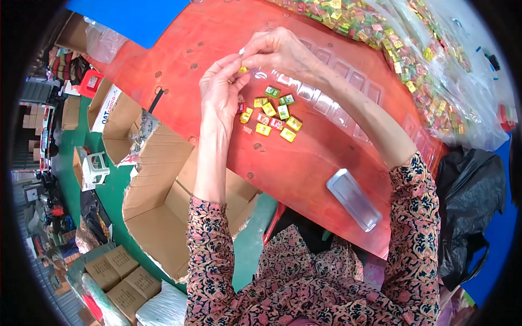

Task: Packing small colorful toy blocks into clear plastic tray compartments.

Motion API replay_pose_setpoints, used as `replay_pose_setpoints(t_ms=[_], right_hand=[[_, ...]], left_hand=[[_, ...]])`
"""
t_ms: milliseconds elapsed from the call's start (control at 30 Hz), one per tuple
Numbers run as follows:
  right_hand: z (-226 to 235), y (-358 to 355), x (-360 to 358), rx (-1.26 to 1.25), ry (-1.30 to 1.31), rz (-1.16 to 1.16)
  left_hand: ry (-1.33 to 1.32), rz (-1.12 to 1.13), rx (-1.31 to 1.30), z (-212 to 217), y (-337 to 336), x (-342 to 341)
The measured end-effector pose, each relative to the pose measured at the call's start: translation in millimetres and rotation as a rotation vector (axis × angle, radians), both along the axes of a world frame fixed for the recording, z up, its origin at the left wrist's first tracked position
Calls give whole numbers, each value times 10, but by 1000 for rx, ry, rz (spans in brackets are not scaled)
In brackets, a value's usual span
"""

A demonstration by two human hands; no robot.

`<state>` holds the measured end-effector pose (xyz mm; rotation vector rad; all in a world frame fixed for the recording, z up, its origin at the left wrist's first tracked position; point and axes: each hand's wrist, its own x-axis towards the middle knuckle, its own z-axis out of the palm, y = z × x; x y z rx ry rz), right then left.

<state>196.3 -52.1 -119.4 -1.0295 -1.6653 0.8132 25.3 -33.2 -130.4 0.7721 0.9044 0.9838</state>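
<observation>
Both hands meet above the red table (296,163). In the fingers of my left hand (219,87) is a small yellow block (243,69), partly hidden by them. My right hand (280,51) pinches beside it, with a tiny white bit (242,51) at its fingertips; what that bit is I cannot make out. Just below the hands lies a loose group of small printed blocks in yellow, green and red, among them a green block (272,91) and a yellow block (287,135). Part of a red block (241,104) shows beside my left wrist.
Clear plastic trays (331,111) lie under and beyond my right forearm. A large clear bag (402,60) full of similar blocks fills the far right. A clear plastic box (354,200) rests near the front edge. An open carton (163,217) stands left; a black bag (470,201) hangs right.
</observation>
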Motion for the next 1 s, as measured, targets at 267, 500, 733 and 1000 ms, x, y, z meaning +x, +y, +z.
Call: replay_pose_setpoints(t_ms=[267, 500, 733, 1000], right_hand=[[-334, 109, -191, 367, -365, -214], [144, -275, -47, 323, -567, -417], [480, -644, -11, 281, -632, -457], [607, -1128, -204, 380, -504, -394]], left_hand=[[402, -292, 815, -69, -278, -113], [247, -221, 156, 129, 146, 74], [17, -507, 108, 85, 193, -23], [54, -417, 329, 275, -284, -143]])
